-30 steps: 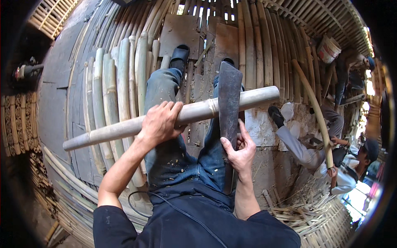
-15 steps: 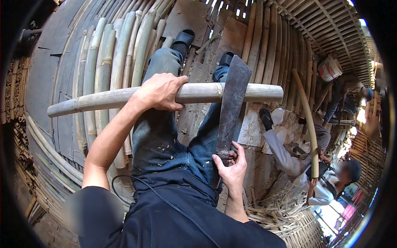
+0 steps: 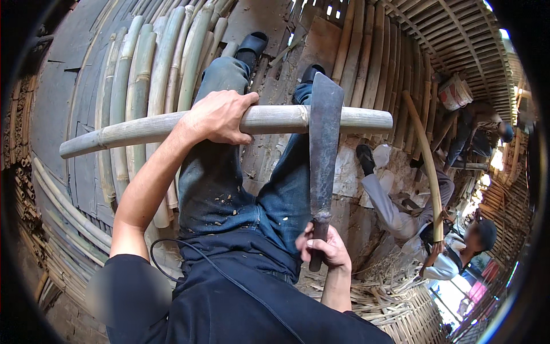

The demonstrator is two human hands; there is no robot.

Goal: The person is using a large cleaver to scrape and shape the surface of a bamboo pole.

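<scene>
A long bamboo pole (image 3: 149, 127) lies crosswise over my knees. My left hand (image 3: 222, 116) is wrapped over the top of it, left of its middle. Low in front of me, my right hand (image 3: 325, 246) is closed round the dark handle of a machete (image 3: 325, 143). Its broad grey blade points away from me and crosses over the pole, right of my left hand. Whether the blade touches the bamboo I cannot tell.
Bamboo poles (image 3: 163, 74) lie in rows at the left and far side. At the right, a person (image 3: 452, 243) holds an upright bamboo pole (image 3: 425, 155). Another person (image 3: 481, 132) is beyond, near a white bucket (image 3: 455, 93). A woven basket (image 3: 409, 315) stands at the lower right.
My right hand has shifted slightly toward me and its grip on the handle has changed. The machete has turned more upright. The pole has risen a little in view.
</scene>
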